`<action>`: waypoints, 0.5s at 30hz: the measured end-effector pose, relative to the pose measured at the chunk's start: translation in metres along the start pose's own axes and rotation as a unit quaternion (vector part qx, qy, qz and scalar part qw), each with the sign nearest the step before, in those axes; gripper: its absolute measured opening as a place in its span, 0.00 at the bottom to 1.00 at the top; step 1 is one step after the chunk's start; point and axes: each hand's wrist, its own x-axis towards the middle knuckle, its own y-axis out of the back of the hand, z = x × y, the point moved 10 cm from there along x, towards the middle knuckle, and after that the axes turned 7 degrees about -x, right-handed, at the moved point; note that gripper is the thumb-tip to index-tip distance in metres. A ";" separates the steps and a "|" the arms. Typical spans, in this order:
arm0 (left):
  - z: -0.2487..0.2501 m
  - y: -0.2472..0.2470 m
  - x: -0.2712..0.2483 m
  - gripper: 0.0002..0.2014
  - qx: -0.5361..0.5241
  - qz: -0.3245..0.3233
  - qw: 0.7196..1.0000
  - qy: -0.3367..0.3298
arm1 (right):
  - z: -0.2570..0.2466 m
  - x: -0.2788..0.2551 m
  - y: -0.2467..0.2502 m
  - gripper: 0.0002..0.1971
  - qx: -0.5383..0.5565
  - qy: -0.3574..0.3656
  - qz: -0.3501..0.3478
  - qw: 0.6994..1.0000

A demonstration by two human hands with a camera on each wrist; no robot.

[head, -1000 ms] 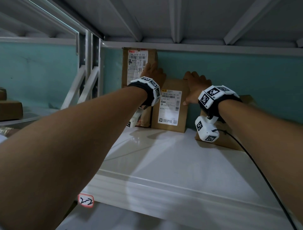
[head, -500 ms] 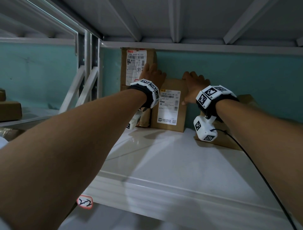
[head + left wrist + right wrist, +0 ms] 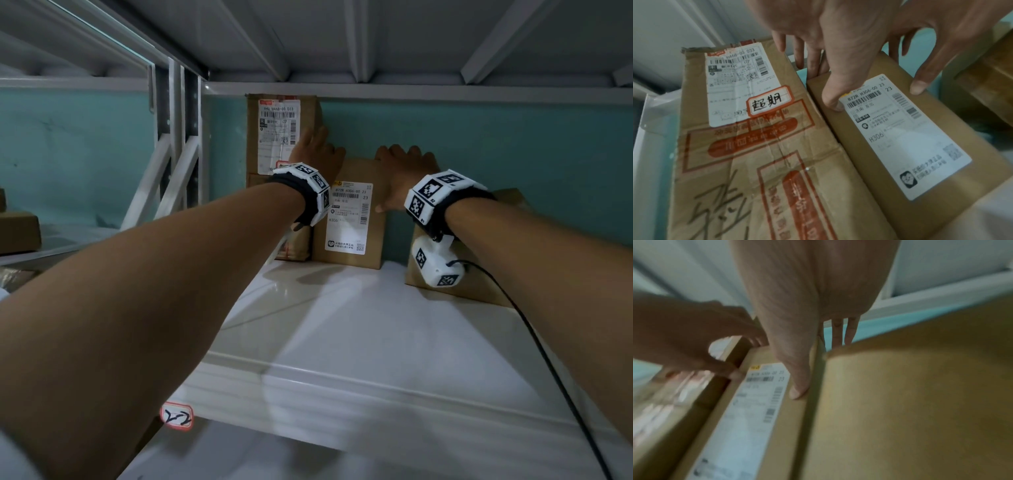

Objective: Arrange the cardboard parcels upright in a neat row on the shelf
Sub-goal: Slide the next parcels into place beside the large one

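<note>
Both hands grasp the short parcel: L hand, R hand. Smooth brown cardboard slab, upright on shelf, beside creased tall parcel.

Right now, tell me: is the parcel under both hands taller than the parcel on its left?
No: in the head view the held parcel stands clearly shorter than the tall parcel beside it.

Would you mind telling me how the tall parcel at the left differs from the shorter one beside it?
The tall parcel is creased, printed in red, with a handwritten sticker; the shorter parcel is smooth and plain. The left hand and right hand grip only the shorter parcel. Both stand upright and carry white shipping labels.
</note>
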 end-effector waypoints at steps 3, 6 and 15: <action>0.003 0.005 -0.003 0.24 0.068 -0.002 0.998 -0.010 | -0.003 -0.002 0.005 0.44 -0.056 0.028 -0.014 0.998; 0.007 0.010 -0.003 0.24 0.105 -0.022 0.994 -0.014 | 0.007 -0.006 0.007 0.48 -0.051 0.000 -0.063 0.997; -0.003 0.002 -0.007 0.42 0.013 -0.085 0.996 0.022 | 0.076 -0.048 0.043 0.37 -0.129 -0.017 -0.075 0.989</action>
